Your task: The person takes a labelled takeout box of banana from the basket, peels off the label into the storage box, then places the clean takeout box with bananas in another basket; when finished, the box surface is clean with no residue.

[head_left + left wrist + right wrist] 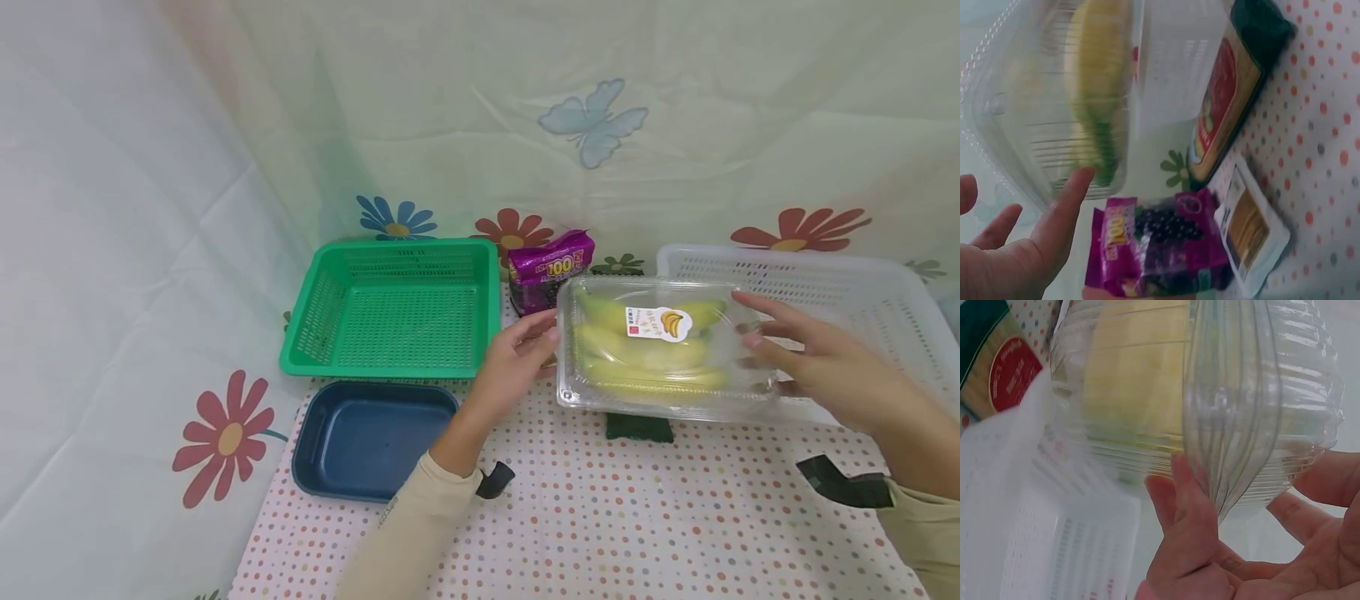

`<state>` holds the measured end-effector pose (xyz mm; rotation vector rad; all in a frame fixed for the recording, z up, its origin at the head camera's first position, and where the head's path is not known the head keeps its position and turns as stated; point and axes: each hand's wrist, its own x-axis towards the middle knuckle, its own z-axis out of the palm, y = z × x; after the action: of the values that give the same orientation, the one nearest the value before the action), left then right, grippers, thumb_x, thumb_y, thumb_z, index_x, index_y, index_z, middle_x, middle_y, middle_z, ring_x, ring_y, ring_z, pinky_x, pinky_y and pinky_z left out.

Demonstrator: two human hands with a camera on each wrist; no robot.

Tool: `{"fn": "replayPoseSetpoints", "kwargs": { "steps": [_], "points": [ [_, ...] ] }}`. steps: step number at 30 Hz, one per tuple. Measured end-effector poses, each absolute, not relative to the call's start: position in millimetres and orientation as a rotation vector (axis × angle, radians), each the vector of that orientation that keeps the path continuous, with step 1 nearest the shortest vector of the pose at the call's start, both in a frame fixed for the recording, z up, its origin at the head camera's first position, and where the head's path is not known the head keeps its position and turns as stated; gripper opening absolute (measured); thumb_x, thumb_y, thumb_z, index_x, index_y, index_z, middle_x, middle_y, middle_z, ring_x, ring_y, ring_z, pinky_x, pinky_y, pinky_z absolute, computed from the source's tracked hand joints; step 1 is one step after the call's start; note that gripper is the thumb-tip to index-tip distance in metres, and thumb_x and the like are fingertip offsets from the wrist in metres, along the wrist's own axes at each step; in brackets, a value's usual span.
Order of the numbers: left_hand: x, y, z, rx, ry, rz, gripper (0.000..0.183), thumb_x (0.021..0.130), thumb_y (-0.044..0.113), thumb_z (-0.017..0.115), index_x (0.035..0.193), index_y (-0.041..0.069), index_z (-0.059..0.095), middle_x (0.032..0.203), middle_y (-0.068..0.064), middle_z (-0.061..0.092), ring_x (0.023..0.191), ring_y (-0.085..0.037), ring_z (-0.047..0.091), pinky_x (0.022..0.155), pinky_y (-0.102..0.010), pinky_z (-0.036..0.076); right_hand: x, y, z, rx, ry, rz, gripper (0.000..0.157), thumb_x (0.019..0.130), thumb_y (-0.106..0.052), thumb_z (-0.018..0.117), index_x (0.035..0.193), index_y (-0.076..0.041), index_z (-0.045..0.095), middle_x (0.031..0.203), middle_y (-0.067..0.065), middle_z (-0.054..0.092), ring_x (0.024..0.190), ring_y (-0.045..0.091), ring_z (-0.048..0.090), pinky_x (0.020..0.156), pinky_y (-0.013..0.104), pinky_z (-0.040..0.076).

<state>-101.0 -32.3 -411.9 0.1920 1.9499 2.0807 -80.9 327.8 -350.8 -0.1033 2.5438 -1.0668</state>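
Polka-dot tablecloth [585, 517], flowery curtain [420, 167] behind. Far left there's a green perforated plastic basket [378, 371] and a dark blue plastic tub [386, 446], then the left hand [510, 358] pinching one end of a clear plastic clamshell box [652, 409] of yellow-green bananas [645, 348], held up between both hands; right hand [840, 358] grips the other end, fingers spread, white plastic basket [810, 287] behind it.

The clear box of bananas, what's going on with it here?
A person's left hand and right hand hold opposite ends of a clear plastic box with bananas inside, up off the table. A white basket shows beyond its right end, a purple packet beyond its left. Farther left sit a green basket and a blue tub.
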Motion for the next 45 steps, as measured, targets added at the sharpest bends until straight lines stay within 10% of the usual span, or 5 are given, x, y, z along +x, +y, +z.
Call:
{"fn": "replayPoseSetpoints", "kwargs": {
  "steps": [11,19,45],
  "points": [
    [-90,-78,-400,0.208,2.088,1.891,0.050,0.101,0.034,0.066,0.149,0.031,0.052,0.150,-0.003,0.052,0.129,-0.022,0.063,0.091,-0.039,0.061,-83,290,-353,-0.180,2.441,-1.180,0.070,0.107,-0.034,0.054,0.165,-0.035,0.014,0.155,0.032,0.032,0.101,-0.009,0.063,0.077,0.031,0.059],
    [-86,-106,-402,0.225,2.135,1.745,0.062,0.100,0.032,0.068,0.156,0.033,0.041,0.145,-0.009,0.049,0.109,-0.023,0.070,0.084,-0.038,0.062,-80,267,-363,-0.165,2.342,-1.255,0.076,0.104,-0.037,0.059,0.164,-0.041,0.013,0.156,0.030,0.029,0.126,0.044,0.056,0.082,0.049,0.061],
    [-27,-135,-433,0.260,2.172,1.621,0.069,0.100,0.032,0.067,0.160,0.027,0.033,0.140,-0.014,0.046,0.102,-0.019,0.069,0.081,-0.042,0.062,-54,249,-410,-0.136,2.060,-1.384,0.077,0.105,-0.032,0.058,0.164,-0.042,0.010,0.148,0.032,0.027,0.110,0.033,0.062,0.080,0.047,0.062]
  ]
}}
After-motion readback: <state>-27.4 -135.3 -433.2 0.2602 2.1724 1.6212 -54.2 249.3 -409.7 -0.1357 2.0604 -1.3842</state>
